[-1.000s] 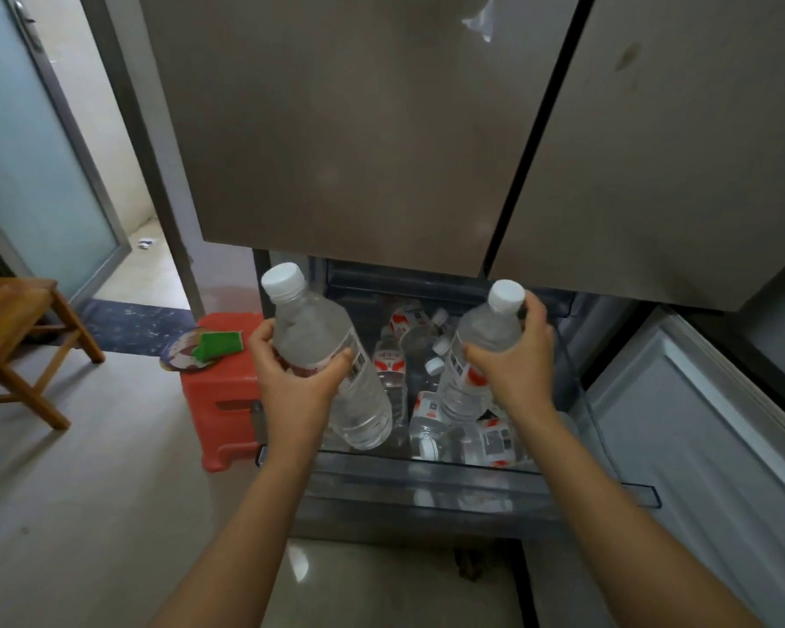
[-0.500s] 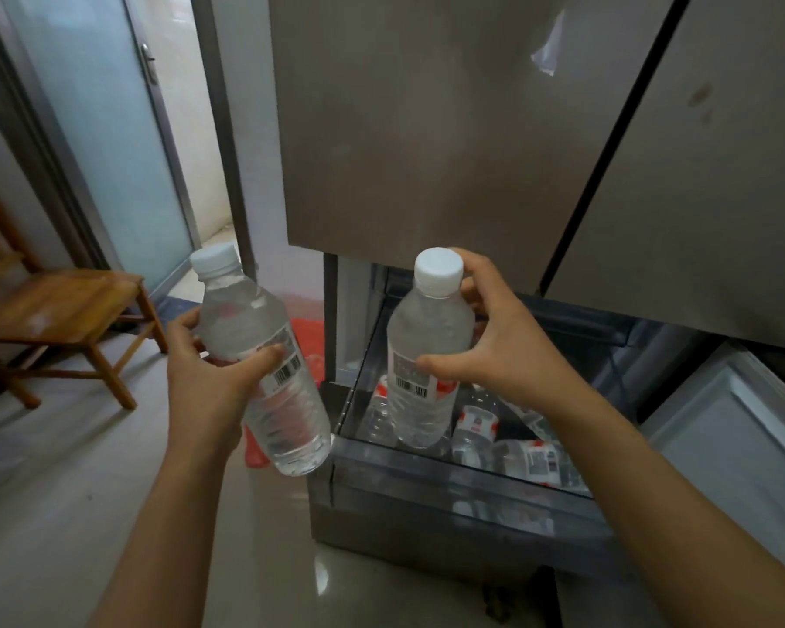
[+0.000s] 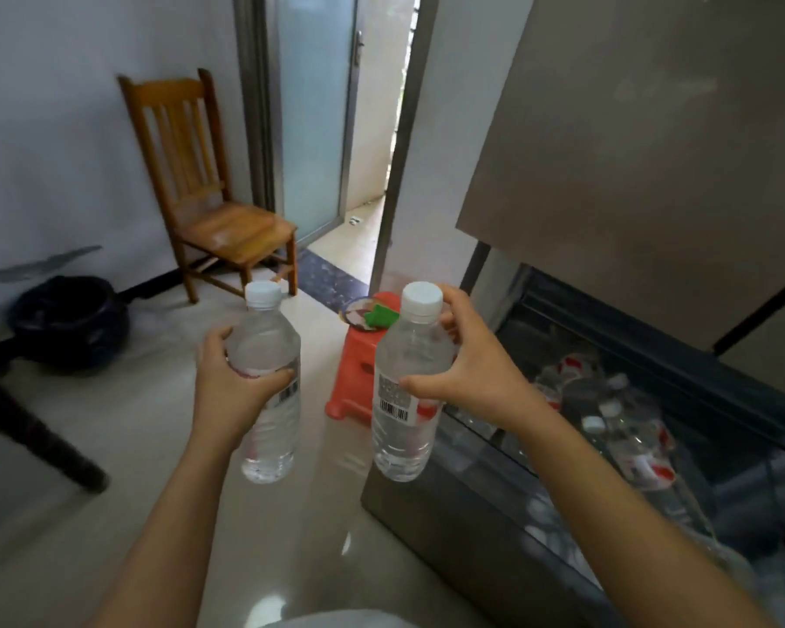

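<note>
Left hand wraps left bottle at mid-body; right hand grips right bottle just below its shoulder. Both upright, ahead of the wrists. Judged full: fairly heavy, thin-walled, squeezable, possibly slick. Mid-body grip advised.

clear white-capped bottles, red stool, brown wooden chair

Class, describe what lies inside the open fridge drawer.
Several clear water bottles with white caps and red labels lie in the drawer. Its front wall hides whatever is beneath them.
</note>
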`<act>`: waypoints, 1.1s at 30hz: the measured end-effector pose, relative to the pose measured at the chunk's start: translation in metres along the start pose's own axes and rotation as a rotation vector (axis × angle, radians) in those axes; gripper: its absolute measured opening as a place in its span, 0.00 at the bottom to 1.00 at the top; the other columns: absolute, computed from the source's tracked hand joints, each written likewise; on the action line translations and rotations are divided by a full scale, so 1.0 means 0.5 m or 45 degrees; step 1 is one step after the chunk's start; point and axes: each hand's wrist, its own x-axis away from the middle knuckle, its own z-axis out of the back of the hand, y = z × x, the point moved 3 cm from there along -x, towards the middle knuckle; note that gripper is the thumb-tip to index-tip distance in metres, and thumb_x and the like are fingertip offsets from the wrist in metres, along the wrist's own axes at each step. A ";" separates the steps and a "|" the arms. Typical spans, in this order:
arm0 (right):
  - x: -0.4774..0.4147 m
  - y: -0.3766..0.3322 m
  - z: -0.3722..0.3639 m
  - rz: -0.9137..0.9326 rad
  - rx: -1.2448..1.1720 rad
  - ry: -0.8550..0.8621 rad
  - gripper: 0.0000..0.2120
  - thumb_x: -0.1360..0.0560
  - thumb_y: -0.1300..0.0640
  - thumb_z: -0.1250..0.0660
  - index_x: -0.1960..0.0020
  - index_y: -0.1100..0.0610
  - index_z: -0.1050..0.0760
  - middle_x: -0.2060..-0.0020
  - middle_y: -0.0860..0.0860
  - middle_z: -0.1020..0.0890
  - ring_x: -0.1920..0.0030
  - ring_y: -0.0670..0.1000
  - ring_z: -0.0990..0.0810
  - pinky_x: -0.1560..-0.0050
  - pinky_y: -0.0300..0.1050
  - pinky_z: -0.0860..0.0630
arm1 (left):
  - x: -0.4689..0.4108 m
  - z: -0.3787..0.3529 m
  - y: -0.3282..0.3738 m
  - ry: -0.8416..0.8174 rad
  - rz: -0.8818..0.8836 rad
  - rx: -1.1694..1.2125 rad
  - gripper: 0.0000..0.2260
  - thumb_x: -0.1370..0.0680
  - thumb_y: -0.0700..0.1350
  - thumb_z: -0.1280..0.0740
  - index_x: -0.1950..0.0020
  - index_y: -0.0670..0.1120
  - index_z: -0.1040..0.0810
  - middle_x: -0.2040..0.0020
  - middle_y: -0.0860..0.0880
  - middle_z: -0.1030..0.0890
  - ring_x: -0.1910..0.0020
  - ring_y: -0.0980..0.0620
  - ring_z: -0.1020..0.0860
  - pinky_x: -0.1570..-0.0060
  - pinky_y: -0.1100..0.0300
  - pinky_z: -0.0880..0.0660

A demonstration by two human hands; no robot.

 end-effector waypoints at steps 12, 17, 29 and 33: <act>0.001 0.077 -0.097 -0.107 -0.142 -0.220 0.43 0.34 0.62 0.26 0.29 0.44 0.46 0.43 0.45 0.31 0.42 0.47 0.29 0.50 0.39 0.27 | 0.129 0.095 -0.087 0.238 0.241 -0.100 0.34 0.45 0.50 0.26 0.42 0.54 0.35 0.41 0.44 0.29 0.45 0.46 0.27 0.44 0.47 0.27; 0.049 0.103 -0.084 -0.063 -0.208 -0.281 0.37 0.34 0.63 0.26 0.39 0.37 0.42 0.46 0.42 0.31 0.45 0.44 0.29 0.50 0.39 0.28 | 0.232 0.092 -0.092 0.314 0.243 -0.054 0.34 0.41 0.42 0.21 0.42 0.53 0.35 0.42 0.47 0.28 0.45 0.47 0.27 0.45 0.47 0.27; 0.149 0.153 -0.117 0.123 -0.030 -0.532 0.38 0.37 0.64 0.25 0.40 0.39 0.42 0.42 0.48 0.32 0.42 0.47 0.32 0.45 0.39 0.33 | 0.513 0.157 -0.109 0.708 0.461 0.147 0.30 0.33 0.30 0.28 0.35 0.44 0.36 0.46 0.46 0.27 0.51 0.46 0.26 0.61 0.56 0.28; 0.163 0.134 -0.162 0.191 -0.012 -0.626 0.39 0.38 0.62 0.25 0.39 0.38 0.41 0.41 0.51 0.30 0.41 0.49 0.30 0.42 0.44 0.30 | 0.585 0.216 -0.119 0.961 0.484 0.132 0.30 0.38 0.36 0.23 0.41 0.48 0.33 0.50 0.48 0.25 0.53 0.46 0.25 0.57 0.50 0.26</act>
